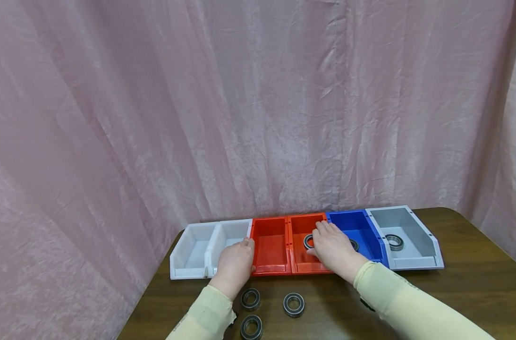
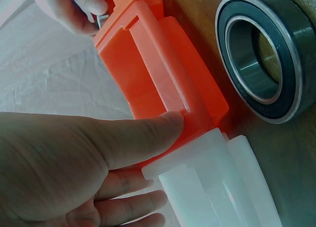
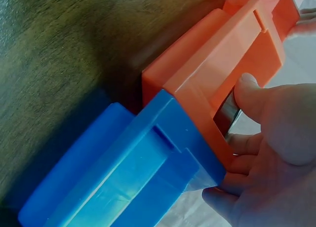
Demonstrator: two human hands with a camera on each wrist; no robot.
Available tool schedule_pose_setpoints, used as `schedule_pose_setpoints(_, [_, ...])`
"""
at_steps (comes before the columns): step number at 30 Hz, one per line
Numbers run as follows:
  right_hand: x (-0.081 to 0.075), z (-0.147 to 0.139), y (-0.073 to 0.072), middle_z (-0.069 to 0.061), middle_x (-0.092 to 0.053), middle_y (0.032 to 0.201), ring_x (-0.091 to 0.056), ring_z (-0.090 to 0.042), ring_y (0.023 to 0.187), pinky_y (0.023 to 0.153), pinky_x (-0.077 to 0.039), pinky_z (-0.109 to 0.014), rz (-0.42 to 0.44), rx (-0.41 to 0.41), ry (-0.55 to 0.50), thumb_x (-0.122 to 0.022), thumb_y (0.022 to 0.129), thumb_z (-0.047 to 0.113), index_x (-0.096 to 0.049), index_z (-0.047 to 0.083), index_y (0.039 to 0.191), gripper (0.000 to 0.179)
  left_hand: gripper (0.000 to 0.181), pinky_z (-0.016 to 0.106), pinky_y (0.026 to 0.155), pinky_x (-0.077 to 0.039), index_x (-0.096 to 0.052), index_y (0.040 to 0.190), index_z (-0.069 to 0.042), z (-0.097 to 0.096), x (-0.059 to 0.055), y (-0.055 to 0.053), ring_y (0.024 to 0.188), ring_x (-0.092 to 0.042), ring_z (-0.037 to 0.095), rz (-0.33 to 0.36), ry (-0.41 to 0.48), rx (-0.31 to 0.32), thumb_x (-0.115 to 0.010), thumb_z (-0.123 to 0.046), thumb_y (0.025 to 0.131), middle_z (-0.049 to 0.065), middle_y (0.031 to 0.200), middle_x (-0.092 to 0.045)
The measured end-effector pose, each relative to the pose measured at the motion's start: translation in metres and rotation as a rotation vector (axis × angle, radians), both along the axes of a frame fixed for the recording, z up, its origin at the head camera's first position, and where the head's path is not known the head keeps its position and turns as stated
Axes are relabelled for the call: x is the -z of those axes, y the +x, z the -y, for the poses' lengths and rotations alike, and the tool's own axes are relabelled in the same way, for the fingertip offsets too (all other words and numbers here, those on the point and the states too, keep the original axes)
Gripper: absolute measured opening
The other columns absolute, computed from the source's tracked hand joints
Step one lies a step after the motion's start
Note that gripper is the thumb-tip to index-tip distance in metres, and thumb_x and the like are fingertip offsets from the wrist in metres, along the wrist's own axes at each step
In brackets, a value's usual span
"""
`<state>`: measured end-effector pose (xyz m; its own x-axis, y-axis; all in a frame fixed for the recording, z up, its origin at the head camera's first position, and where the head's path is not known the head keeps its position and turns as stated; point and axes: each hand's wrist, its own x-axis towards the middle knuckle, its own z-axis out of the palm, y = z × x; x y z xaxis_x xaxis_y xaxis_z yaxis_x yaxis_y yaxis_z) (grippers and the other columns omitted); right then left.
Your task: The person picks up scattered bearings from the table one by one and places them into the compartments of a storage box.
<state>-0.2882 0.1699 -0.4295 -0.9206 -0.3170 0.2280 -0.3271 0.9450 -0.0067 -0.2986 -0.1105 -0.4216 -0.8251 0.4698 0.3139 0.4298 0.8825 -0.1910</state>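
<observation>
My left hand [image 1: 236,261] is over the right side of a white bin [image 1: 216,245], beside a red bin [image 1: 269,245]. In the left wrist view its thumb [image 2: 148,138] lies straight across the red rim, and the other fingers extend with nothing seen between them. Reaching into the orange-red bin [image 1: 299,225], my right hand [image 1: 336,245] pinches a ball bearing [image 1: 308,242] between thumb and fingers. Only a dark slice of that bearing [image 3: 228,113] shows in the right wrist view; the hand hides the rest.
A blue bin [image 1: 359,226] holds a partly hidden bearing [image 1: 354,244]. Another bearing [image 1: 394,242] lies in the grey bin [image 1: 415,259] at the right end. On the brown table [image 1: 325,311], in front of the row, lie three bearings [image 1: 293,304]. A pink curtain [image 1: 258,118] hangs behind.
</observation>
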Motion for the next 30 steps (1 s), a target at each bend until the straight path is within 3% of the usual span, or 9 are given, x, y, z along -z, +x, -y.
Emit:
schedule_pose_setpoints(11, [0.003,0.006,-0.007,-0.033,-0.058,0.153,-0.049,-0.052,0.149,0.127,-0.034,-0.063,0.092,-0.019,0.021,-0.078,0.104,0.034,-0.065,-0.012,0.142,0.062,0.068,0.041,0.082,-0.067,-0.073,0.131,0.002,-0.001,-0.001,0.001,0.088,-0.077,0.028,0.023,-0.009,-0.018,-0.102,-0.029,0.078,0.018,0.122,-0.079])
schedule_pose_setpoints(30, [0.006,0.008,-0.017,-0.029,-0.069,0.138,-0.058,-0.049,0.14,0.128,-0.03,-0.066,0.073,-0.054,0.041,-0.079,0.103,0.034,-0.072,-0.01,0.131,0.053,0.067,0.041,0.082,-0.067,-0.073,0.129,0.002,0.0,-0.001,0.002,0.088,-0.078,0.029,0.005,-0.003,-0.001,-0.103,-0.028,0.077,0.018,0.122,-0.079])
